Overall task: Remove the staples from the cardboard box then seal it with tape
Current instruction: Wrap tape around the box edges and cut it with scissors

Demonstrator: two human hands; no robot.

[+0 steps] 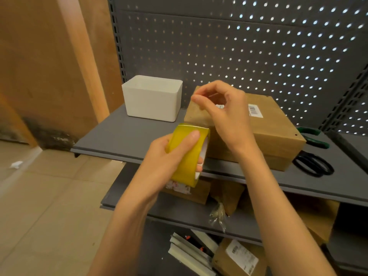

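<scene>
Tape roll [187, 154] is held in front of the shelf [111, 136] edge, just left of the cardboard box [274, 124]. Roll stands on edge, core axis running roughly left-right toward the box, white core facing right. Yellowish translucent tape, glossy, wide band.

Left hand [169, 156] comes up from below, forearm angled up-right; thumb lies across the outer band, fingers wrap under and into the core. Grip: closed round the roll.

Right hand [223, 108] is above the box's near-left corner, wrist bent, palm facing left. Thumb and forefinger pinch together at the tip, other fingers curled. A clear strip of tape seems to run from the roll up to that pinch, but it is hard to make out.

Box sits on the shelf, brown, closed, long axis running front-right to back-left, white label on top [254, 110].

Also on the shelf: white bin [153, 98] at back left, green-handled pliers [314, 138] and black scissors [314, 166] right of the box. Pegboard [258, 46] behind.
</scene>
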